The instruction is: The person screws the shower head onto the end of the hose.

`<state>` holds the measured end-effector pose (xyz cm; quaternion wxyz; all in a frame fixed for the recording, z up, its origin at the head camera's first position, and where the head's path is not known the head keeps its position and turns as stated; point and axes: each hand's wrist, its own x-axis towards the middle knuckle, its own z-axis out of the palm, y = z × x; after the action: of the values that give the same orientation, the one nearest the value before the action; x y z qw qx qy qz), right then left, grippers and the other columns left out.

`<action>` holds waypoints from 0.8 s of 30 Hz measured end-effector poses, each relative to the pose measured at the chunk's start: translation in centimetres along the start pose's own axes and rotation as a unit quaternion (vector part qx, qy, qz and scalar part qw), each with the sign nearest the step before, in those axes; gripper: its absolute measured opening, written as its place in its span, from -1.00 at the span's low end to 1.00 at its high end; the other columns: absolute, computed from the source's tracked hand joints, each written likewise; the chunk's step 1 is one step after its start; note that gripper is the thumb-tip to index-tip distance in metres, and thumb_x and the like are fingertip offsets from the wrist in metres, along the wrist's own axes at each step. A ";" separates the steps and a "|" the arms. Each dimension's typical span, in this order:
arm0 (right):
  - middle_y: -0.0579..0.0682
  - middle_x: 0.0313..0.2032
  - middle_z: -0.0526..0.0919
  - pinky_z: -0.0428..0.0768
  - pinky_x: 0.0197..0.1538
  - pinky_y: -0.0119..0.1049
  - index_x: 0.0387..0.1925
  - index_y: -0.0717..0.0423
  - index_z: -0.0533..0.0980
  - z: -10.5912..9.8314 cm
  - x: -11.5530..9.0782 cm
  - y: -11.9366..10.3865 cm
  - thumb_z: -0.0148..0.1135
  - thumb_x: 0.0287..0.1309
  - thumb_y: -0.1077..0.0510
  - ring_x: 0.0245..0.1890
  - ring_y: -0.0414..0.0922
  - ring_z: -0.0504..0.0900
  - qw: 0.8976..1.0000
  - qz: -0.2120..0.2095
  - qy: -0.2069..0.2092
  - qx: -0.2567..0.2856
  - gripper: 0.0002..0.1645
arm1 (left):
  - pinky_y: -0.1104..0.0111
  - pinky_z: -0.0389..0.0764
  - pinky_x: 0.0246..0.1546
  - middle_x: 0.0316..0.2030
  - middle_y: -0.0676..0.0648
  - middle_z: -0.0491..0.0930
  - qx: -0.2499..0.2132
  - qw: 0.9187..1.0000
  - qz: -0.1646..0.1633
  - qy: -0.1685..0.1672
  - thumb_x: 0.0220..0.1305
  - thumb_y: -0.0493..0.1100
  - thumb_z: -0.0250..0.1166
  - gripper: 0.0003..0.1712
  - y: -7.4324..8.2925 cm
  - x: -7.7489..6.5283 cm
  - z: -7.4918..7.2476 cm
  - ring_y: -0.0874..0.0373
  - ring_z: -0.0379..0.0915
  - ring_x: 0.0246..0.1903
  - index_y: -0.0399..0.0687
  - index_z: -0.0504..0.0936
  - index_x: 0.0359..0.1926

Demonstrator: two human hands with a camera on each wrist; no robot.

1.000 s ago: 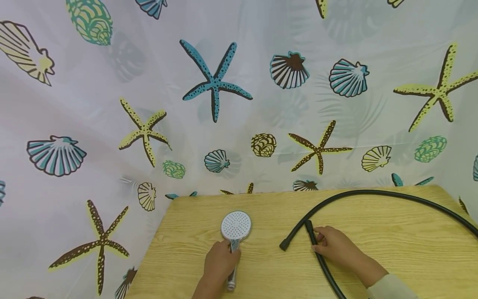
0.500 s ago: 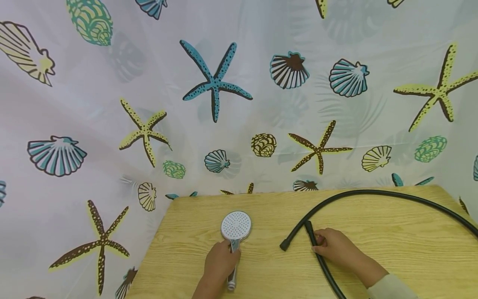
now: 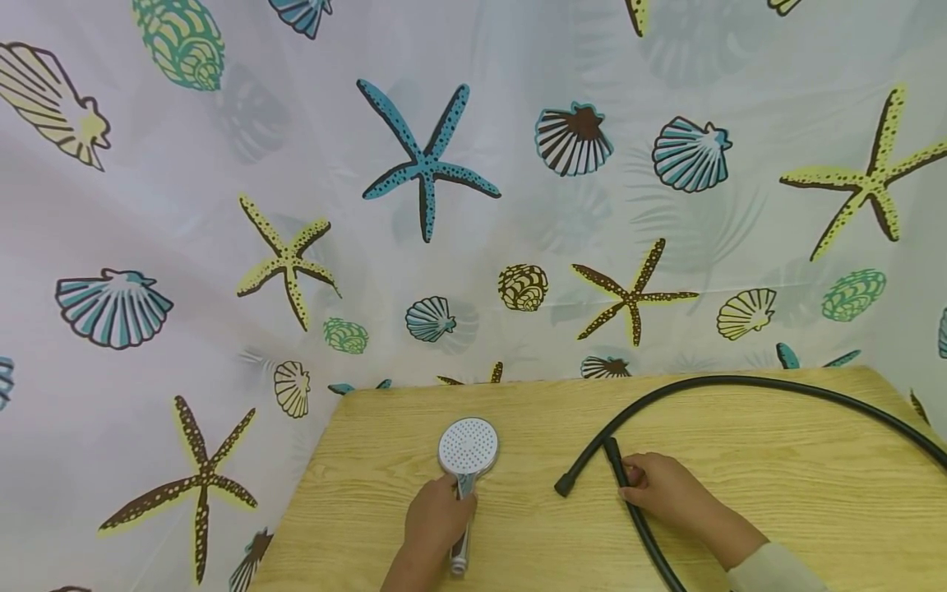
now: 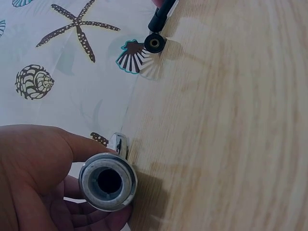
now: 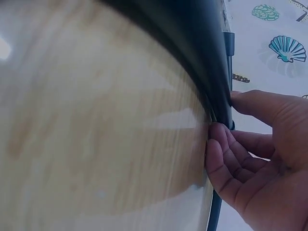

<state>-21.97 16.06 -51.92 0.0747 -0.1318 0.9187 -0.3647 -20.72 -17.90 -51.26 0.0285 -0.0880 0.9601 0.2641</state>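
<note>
Here's your silver shower head [image 3: 468, 446], pale dotted face up, over the wooden table [image 3: 540, 543], your left hand [image 3: 436, 514] wrapped round its handle [image 3: 459, 552]; your right hand [image 3: 669, 493] pinches the black hose [image 3: 728, 381] near one end; only the left wrist view looks into the handle's hollow end; your fingers hide mid-handle; the hose runs off the head view's right and bottom edges.

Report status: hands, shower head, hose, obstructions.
Left hand grips shower head by handle. Right hand pinches black hose near one end. Shower head and hose apart; another hose end lies between.
</note>
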 end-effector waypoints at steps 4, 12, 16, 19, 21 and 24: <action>-0.04 -0.21 0.69 0.70 -0.09 -0.15 0.17 0.39 0.52 0.0 0.0 -0.1 0.46 0.14 0.14 -0.19 -0.16 0.63 1.000 0.005 -0.001 0.000 -0.38 | 0.22 0.57 -0.39 -0.06 -0.27 0.68 -0.003 1.000 -0.004 -0.004 0.23 -0.07 0.30 -0.45 0.1 -0.1 -0.1 0.01 0.53 -0.28 -0.33 0.60 0.16; -0.04 -0.24 0.71 0.70 -0.08 -0.13 0.16 0.37 0.54 0.1 0.1 -0.2 0.47 0.11 0.16 -0.19 -0.15 0.65 1.000 0.020 0.001 0.007 -0.39 | 0.27 0.56 -0.43 -0.05 -0.24 0.71 -0.019 1.000 0.001 -0.002 0.22 -0.09 0.30 -0.49 0.1 -0.1 -0.2 0.04 0.56 -0.29 -0.31 0.62 0.13; -0.06 -0.26 0.70 0.70 -0.10 -0.14 0.17 0.37 0.53 0.0 0.2 -0.2 0.47 0.12 0.16 -0.21 -0.16 0.64 1.000 0.025 0.000 0.011 -0.38 | 0.25 0.58 -0.40 -0.04 -0.23 0.72 -0.024 1.000 0.006 -0.001 0.22 -0.10 0.29 -0.51 -0.1 0.0 -0.2 0.04 0.56 -0.29 -0.29 0.64 0.11; -0.06 -0.26 0.68 0.68 -0.12 -0.17 0.17 0.38 0.53 0.0 0.2 -0.2 0.46 0.13 0.16 -0.22 -0.17 0.61 0.999 0.030 -0.003 0.019 -0.38 | 0.20 0.63 -0.32 -0.02 -0.23 0.72 -0.031 1.000 0.006 -0.003 0.22 -0.10 0.29 -0.53 -0.2 0.1 -0.1 0.03 0.59 -0.25 -0.27 0.65 0.10; -0.06 -0.25 0.68 0.68 -0.12 -0.18 0.16 0.39 0.53 0.0 0.3 -0.2 0.46 0.13 0.16 -0.22 -0.17 0.61 0.999 0.031 -0.004 0.022 -0.39 | 0.20 0.63 -0.31 -0.01 -0.22 0.72 -0.037 0.999 0.007 -0.005 0.23 -0.10 0.29 -0.54 -0.2 0.1 -0.1 0.03 0.59 -0.23 -0.25 0.65 0.10; -0.05 -0.23 0.68 0.68 -0.10 -0.16 0.15 0.39 0.54 -0.1 0.2 -0.1 0.45 0.14 0.17 -0.19 -0.16 0.61 0.999 0.036 -0.004 0.028 -0.41 | 0.25 0.61 -0.36 -0.04 -0.21 0.72 -0.051 0.999 0.006 -0.007 0.23 -0.11 0.29 -0.56 -0.2 0.1 0.0 0.05 0.57 -0.25 -0.23 0.65 0.08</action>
<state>-22.17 15.93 -51.79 0.0954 -0.0978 0.9120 -0.3868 -20.80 -18.08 -51.32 0.0291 -0.0821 0.9456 0.3134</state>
